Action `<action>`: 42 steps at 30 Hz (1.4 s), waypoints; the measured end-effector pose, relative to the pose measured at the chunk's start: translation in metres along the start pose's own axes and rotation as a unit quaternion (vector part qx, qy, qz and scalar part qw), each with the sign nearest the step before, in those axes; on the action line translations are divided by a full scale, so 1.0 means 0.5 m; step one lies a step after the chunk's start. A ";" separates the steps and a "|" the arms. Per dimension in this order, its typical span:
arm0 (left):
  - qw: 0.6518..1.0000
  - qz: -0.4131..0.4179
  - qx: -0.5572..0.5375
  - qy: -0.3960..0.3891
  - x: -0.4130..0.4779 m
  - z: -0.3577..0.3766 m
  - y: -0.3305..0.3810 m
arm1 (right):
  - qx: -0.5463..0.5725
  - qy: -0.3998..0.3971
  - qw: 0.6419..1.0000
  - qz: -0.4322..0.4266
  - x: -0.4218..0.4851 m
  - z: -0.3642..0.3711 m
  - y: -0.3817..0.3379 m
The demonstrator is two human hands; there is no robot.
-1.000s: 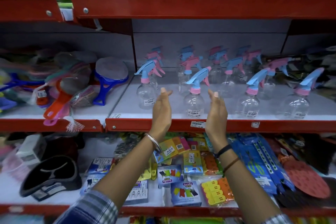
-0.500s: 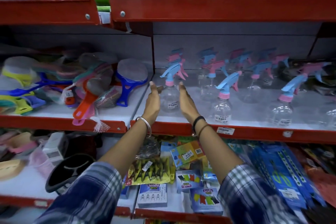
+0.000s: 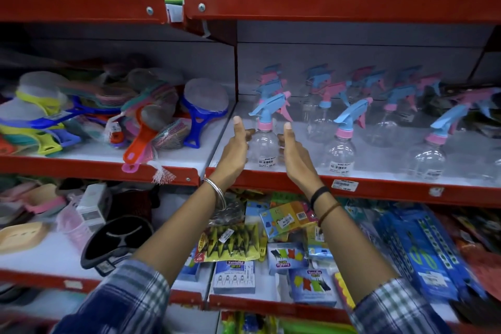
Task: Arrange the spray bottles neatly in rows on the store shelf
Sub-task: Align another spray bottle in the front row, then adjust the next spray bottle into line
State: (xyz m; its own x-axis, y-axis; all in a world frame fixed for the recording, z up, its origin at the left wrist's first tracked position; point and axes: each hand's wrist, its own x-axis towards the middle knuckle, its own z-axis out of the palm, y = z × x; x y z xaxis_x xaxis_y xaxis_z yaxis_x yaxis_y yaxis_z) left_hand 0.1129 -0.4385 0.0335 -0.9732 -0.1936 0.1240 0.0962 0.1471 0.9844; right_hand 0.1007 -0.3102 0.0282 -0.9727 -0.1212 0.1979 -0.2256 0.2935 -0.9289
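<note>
Front-left bottle [image 3: 262, 144] stood at the shelf [image 3: 379, 187] edge, left hand [image 3: 235, 149] and right hand [image 3: 291, 153] open, flanking it, probably just touching. Best squeezed low, nozzle squared with the rows behind.

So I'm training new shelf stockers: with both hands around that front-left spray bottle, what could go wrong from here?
1. The front-left spray bottle looks empty and light; a push from the left hand or right hand could tip it.
2. It stands near the red shelf edge, so it might fall off.
3. Sliding it back could knock over the bottles behind.
</note>
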 end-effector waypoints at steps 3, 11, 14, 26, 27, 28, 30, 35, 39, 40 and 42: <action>1.000 0.004 0.029 0.002 -0.016 -0.001 0.003 | -0.011 0.011 1.000 -0.012 -0.033 0.001 -0.006; 0.997 0.037 0.000 0.065 -0.053 0.019 0.002 | 0.020 0.023 0.999 -0.020 -0.043 0.005 0.003; 0.997 0.032 -0.013 0.072 -0.071 0.031 -0.009 | 0.055 0.003 0.998 -0.009 -0.029 0.005 0.002; 0.997 0.037 0.012 0.062 -0.062 0.042 -0.012 | 0.062 0.018 0.998 -0.014 -0.043 0.020 0.008; 0.997 0.037 0.009 0.063 -0.060 0.041 -0.013 | 0.060 0.020 0.998 -0.019 -0.044 0.023 0.009; 0.997 0.035 0.007 0.064 -0.058 0.040 -0.016 | 0.060 0.021 0.998 -0.022 -0.045 0.025 0.010; 0.997 0.033 0.002 0.068 -0.055 0.039 -0.017 | 0.065 0.023 0.997 -0.027 -0.046 0.028 0.013; 0.997 0.034 0.000 0.065 -0.051 0.036 -0.021 | 0.070 0.018 0.997 -0.033 -0.040 0.032 0.024; 0.993 0.063 -0.001 0.098 -0.065 0.047 -0.031 | 0.073 0.035 0.996 -0.044 -0.045 0.025 0.034; 0.987 0.098 -0.001 0.126 -0.075 0.058 -0.034 | 0.073 0.055 0.994 -0.064 -0.053 0.019 0.034; 0.965 0.191 -0.001 0.178 -0.099 0.083 -0.035 | 0.078 0.108 0.982 -0.132 -0.073 -0.004 0.033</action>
State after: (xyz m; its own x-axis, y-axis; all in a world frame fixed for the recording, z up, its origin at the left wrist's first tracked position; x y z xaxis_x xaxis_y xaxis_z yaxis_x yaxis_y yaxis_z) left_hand 0.1509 -0.3911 0.0052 -0.7333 -0.4459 0.5132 0.4348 0.2728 0.8582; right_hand 0.1322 -0.2992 0.0062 -0.8741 0.0360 0.4844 -0.4768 0.1271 -0.8698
